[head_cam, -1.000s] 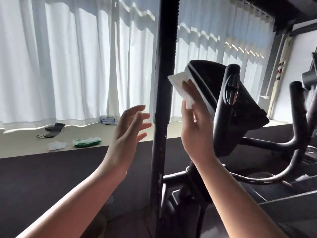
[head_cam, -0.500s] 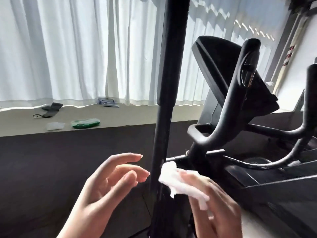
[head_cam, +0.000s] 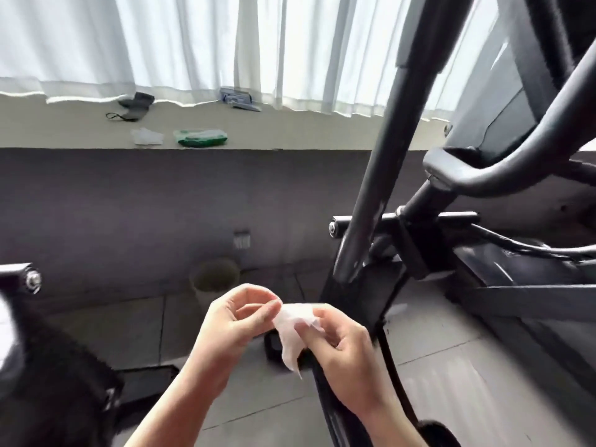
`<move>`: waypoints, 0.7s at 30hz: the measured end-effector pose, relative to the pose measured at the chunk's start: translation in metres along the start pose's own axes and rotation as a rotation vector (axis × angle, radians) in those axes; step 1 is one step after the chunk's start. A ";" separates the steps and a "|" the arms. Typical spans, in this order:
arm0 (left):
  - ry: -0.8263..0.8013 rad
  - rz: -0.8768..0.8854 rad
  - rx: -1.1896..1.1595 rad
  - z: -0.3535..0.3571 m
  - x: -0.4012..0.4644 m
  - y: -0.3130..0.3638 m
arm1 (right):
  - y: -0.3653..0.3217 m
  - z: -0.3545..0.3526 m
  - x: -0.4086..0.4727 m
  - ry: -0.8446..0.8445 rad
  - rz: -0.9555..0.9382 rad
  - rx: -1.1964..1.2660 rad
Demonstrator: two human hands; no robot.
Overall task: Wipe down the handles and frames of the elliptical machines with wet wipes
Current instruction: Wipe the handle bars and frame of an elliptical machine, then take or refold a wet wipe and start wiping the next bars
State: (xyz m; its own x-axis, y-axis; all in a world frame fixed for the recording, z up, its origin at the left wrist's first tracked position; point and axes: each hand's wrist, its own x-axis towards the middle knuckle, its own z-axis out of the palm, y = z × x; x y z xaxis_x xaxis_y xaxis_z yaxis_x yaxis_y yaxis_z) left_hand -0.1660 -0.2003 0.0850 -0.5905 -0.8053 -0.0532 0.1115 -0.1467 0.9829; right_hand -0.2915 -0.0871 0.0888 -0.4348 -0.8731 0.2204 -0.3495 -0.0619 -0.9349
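A crumpled white wet wipe (head_cam: pixel 295 327) hangs between my two hands, low in the middle of the view. My left hand (head_cam: pixel 235 321) pinches its upper left edge with thumb and fingertips. My right hand (head_cam: pixel 345 353) grips the wipe from the right, fingers curled round it. Both hands are in front of the lower frame of the black elliptical machine (head_cam: pixel 364 253). Its tall swing arm (head_cam: pixel 387 130) rises up to the right, and a curved handlebar (head_cam: pixel 477 175) sits further right. A green pack of wet wipes (head_cam: pixel 200 137) lies on the window ledge.
The beige ledge (head_cam: pixel 290 130) under white curtains carries a loose white wipe (head_cam: pixel 146 137), a black strap item (head_cam: pixel 132 106) and a blue-white packet (head_cam: pixel 237 96). A pale bin (head_cam: pixel 214 279) stands on the tiled floor by the dark wall. Part of another machine (head_cam: pixel 25 282) shows at left.
My right hand came down from the console with the wipe to waist height. My left hand closed in and took hold of the wipe's edge. The view tilted downward.
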 end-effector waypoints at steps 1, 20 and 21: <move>0.004 -0.013 0.006 -0.006 0.000 -0.004 | 0.003 0.005 0.000 -0.027 0.028 0.042; 0.122 -0.458 -0.011 -0.060 0.009 -0.058 | 0.053 0.088 0.012 0.033 0.355 0.129; 0.126 -0.483 -0.011 -0.061 0.010 -0.059 | 0.053 0.093 0.014 0.048 0.354 0.116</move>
State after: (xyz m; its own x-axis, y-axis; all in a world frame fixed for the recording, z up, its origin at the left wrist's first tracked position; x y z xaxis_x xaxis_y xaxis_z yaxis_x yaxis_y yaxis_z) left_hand -0.1295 -0.2350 0.0157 -0.4753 -0.7069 -0.5238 -0.1422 -0.5258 0.8386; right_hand -0.2385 -0.1476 0.0163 -0.5511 -0.8268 -0.1123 -0.0755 0.1835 -0.9801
